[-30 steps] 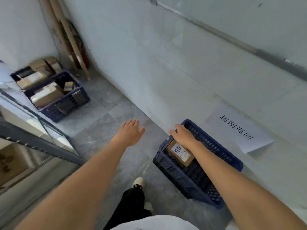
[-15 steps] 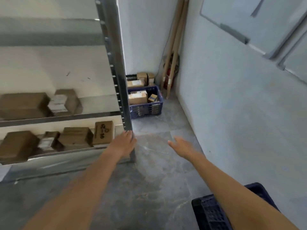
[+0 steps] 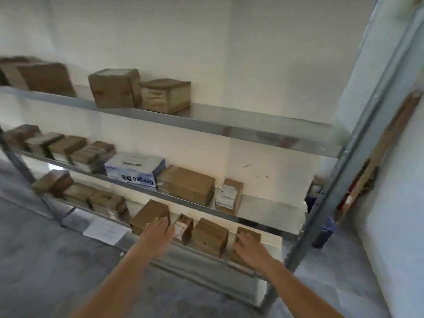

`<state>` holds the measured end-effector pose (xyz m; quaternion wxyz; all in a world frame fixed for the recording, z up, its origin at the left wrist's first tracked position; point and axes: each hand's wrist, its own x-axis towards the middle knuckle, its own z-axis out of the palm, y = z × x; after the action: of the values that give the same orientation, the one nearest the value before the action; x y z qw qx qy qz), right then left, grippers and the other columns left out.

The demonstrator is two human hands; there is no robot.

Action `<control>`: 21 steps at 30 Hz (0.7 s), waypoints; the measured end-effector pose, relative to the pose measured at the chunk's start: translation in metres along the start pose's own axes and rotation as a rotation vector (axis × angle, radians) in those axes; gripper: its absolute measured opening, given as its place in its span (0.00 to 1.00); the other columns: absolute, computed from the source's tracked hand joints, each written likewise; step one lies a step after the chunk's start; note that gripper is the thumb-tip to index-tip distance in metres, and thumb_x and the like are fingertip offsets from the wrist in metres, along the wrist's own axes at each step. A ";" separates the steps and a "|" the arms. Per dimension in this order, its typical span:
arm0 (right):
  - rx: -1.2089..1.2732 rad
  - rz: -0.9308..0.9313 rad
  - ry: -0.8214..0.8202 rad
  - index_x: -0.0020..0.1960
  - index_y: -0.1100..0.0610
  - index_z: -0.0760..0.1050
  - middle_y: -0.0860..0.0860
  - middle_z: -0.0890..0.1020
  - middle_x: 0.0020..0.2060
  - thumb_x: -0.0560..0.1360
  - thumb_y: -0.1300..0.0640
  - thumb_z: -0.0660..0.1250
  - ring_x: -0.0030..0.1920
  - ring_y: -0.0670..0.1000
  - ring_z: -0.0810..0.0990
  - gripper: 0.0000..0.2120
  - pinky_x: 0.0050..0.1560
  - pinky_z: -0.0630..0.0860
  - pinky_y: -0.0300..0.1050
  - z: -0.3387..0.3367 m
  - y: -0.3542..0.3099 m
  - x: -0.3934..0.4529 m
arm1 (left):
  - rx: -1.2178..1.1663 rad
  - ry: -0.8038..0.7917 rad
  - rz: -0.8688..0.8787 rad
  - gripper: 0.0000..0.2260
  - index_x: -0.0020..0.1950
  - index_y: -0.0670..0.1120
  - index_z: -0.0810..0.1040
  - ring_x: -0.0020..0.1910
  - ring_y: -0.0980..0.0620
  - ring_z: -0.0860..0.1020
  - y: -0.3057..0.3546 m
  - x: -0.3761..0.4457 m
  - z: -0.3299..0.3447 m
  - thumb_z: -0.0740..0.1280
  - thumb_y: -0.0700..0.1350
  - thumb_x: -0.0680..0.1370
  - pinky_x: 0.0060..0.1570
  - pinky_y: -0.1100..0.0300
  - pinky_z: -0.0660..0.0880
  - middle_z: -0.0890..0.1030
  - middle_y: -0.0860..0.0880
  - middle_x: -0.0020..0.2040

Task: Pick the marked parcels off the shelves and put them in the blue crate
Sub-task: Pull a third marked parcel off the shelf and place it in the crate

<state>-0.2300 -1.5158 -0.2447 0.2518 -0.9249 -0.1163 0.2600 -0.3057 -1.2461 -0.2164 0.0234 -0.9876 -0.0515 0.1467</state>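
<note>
I face a metal rack whose lowest shelf point(image 3: 206, 258) holds a row of brown parcels. My right hand point(image 3: 249, 250) lies with its fingers against the rightmost brown parcel point(image 3: 251, 232), which still stands on the shelf. My left hand point(image 3: 158, 232) is flat and empty, fingers apart, in front of a larger brown parcel point(image 3: 150, 212). Between the hands stand a small parcel with a white label point(image 3: 183, 228) and a squat brown parcel point(image 3: 210, 235). The blue crate for the parcels is out of view.
The middle shelf carries a white and blue box point(image 3: 135, 168), a brown parcel point(image 3: 185, 184) and a labelled parcel point(image 3: 229, 196). Boxes point(image 3: 114, 88) sit on the upper shelf. The rack's post point(image 3: 321, 203) rises at right, with another blue crate point(image 3: 323, 232) behind it. A paper sheet point(image 3: 104, 230) hangs at the lowest shelf.
My view swung from the blue crate on the floor, where my right hand left a labelled parcel, round to the rack. Both empty hands have reached to the lowest shelf.
</note>
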 end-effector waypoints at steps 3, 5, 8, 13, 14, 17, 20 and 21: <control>-0.059 -0.078 -0.031 0.77 0.52 0.59 0.51 0.62 0.77 0.81 0.39 0.54 0.75 0.54 0.62 0.29 0.73 0.61 0.51 0.006 -0.062 0.024 | -0.027 -0.027 -0.081 0.31 0.57 0.37 0.75 0.55 0.36 0.80 -0.055 -0.002 0.013 0.83 0.44 0.58 0.48 0.44 0.80 0.78 0.32 0.57; -0.099 -0.132 -0.059 0.77 0.52 0.58 0.51 0.62 0.76 0.82 0.41 0.54 0.75 0.54 0.63 0.28 0.71 0.63 0.51 0.012 -0.096 0.043 | -0.038 -0.084 -0.141 0.32 0.59 0.36 0.74 0.56 0.35 0.80 -0.088 -0.004 0.025 0.82 0.43 0.60 0.48 0.44 0.80 0.77 0.32 0.58; -0.103 -0.231 -0.093 0.77 0.53 0.60 0.53 0.62 0.76 0.82 0.41 0.54 0.75 0.54 0.64 0.27 0.70 0.64 0.51 0.018 -0.144 0.071 | -0.153 -0.011 -0.269 0.23 0.78 0.43 0.54 0.77 0.38 0.55 -0.122 -0.011 0.033 0.54 0.42 0.83 0.73 0.44 0.58 0.53 0.36 0.78; -0.074 -0.459 -0.132 0.78 0.48 0.58 0.47 0.62 0.75 0.82 0.41 0.55 0.76 0.52 0.61 0.27 0.72 0.61 0.52 0.017 -0.223 0.107 | -0.491 0.087 -0.509 0.21 0.78 0.43 0.54 0.77 0.40 0.53 -0.172 -0.006 0.020 0.50 0.45 0.85 0.74 0.47 0.55 0.53 0.38 0.78; -0.061 -0.512 -0.121 0.76 0.46 0.60 0.46 0.66 0.73 0.81 0.41 0.56 0.73 0.52 0.67 0.25 0.71 0.66 0.52 0.013 -0.241 0.113 | -0.600 0.151 -0.550 0.21 0.77 0.42 0.57 0.77 0.40 0.55 -0.182 -0.001 0.014 0.50 0.46 0.85 0.74 0.48 0.56 0.55 0.38 0.78; 0.013 -0.682 -0.046 0.72 0.50 0.65 0.46 0.72 0.65 0.81 0.44 0.58 0.65 0.50 0.74 0.21 0.64 0.74 0.49 -0.006 -0.300 0.130 | -0.947 0.393 -0.628 0.17 0.68 0.38 0.71 0.69 0.39 0.68 -0.207 0.022 -0.021 0.53 0.46 0.84 0.68 0.48 0.64 0.72 0.38 0.67; 0.035 -0.868 0.116 0.77 0.52 0.61 0.47 0.64 0.76 0.83 0.48 0.56 0.76 0.47 0.60 0.23 0.73 0.59 0.42 -0.038 -0.359 0.138 | -1.155 0.533 -0.567 0.16 0.64 0.41 0.73 0.64 0.40 0.73 -0.223 0.046 -0.075 0.53 0.48 0.84 0.65 0.45 0.69 0.76 0.39 0.60; 0.035 -0.929 0.186 0.77 0.52 0.61 0.46 0.61 0.77 0.83 0.48 0.56 0.77 0.45 0.56 0.24 0.74 0.55 0.40 -0.049 -0.377 0.140 | -1.211 0.591 -0.568 0.19 0.69 0.41 0.70 0.66 0.41 0.71 -0.227 0.054 -0.095 0.52 0.49 0.84 0.66 0.47 0.68 0.75 0.40 0.64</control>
<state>-0.1180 -1.1678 -0.0693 0.3663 -0.7901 -0.4901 0.0379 -0.2481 -1.0175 -0.1268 -0.4767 -0.7744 -0.3692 -0.1917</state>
